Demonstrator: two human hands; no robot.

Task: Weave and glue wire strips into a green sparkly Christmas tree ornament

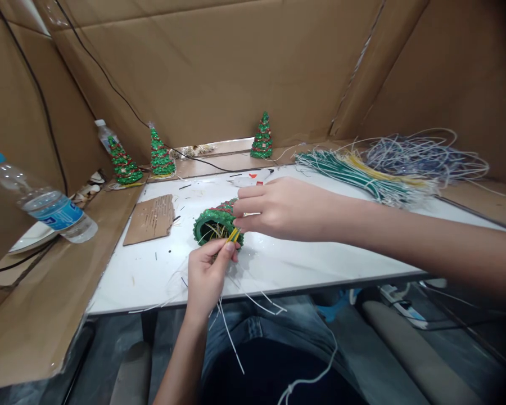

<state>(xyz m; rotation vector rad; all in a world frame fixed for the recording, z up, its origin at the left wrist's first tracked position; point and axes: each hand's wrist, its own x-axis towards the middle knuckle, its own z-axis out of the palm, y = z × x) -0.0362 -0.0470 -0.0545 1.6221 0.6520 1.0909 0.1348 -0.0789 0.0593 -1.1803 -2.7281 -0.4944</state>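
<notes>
A green tree-shaped ornament with red trim lies on its side on the white board, its hollow base facing me with thin wires inside. My left hand pinches yellow wires just in front of that opening; white wire ends hang below it. Over the ornament's right side is my right hand, its fingers bent together close to the yellow wires. What those fingertips hold is too small to make out.
Three upright green trees stand along the back. Bundles of green wires and tangled pale wires lie at the back right. A cardboard piece and a water bottle are on the left. Cardboard walls surround the white board.
</notes>
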